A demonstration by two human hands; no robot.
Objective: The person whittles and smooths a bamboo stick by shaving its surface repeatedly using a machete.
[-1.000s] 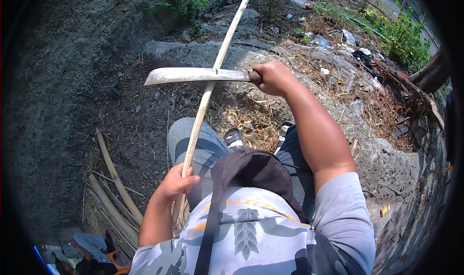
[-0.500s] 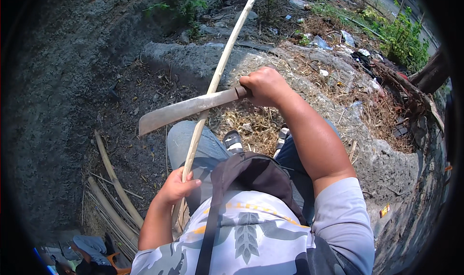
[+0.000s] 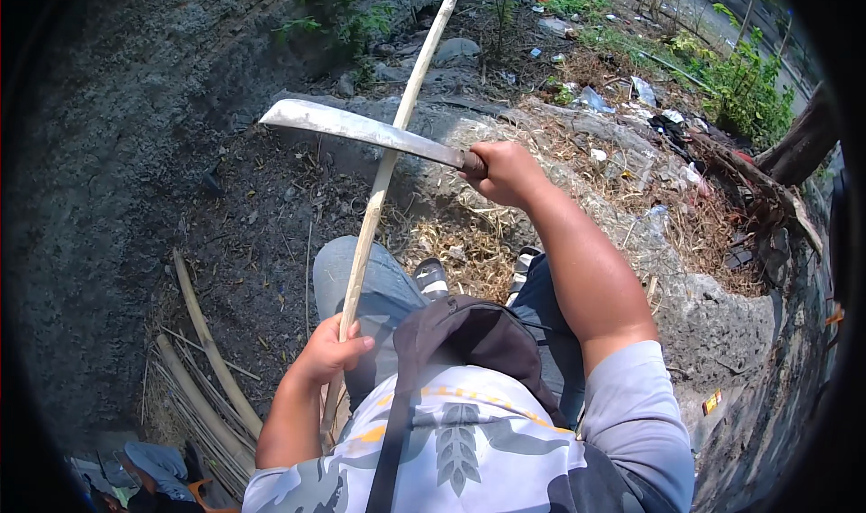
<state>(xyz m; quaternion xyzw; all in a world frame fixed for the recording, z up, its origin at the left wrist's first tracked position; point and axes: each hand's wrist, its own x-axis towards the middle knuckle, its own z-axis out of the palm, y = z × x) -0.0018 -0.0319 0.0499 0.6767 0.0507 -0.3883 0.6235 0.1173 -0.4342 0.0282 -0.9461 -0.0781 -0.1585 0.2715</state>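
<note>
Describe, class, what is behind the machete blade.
The pale stick passes behind the machete blade, showing above and below it, with rough ground beyond. The stretch of stick where they cross is covered and cannot be seen.

I see rough dirt ground [image 3: 257, 251] bearing long curved poles [image 3: 209, 328] and thin sticks [image 3: 173, 394] at lower left, dry pale scraps [image 3: 469, 262] near centre, scattered litter [image 3: 644, 91] at upper right.

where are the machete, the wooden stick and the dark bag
Machete [image 3: 354, 128]: head view, on the flat of its blade
Wooden stick [image 3: 376, 202]: head view, on its shaft, just below where the blade crosses
Dark bag [image 3: 474, 337]: head view, on the fabric of its body
</note>
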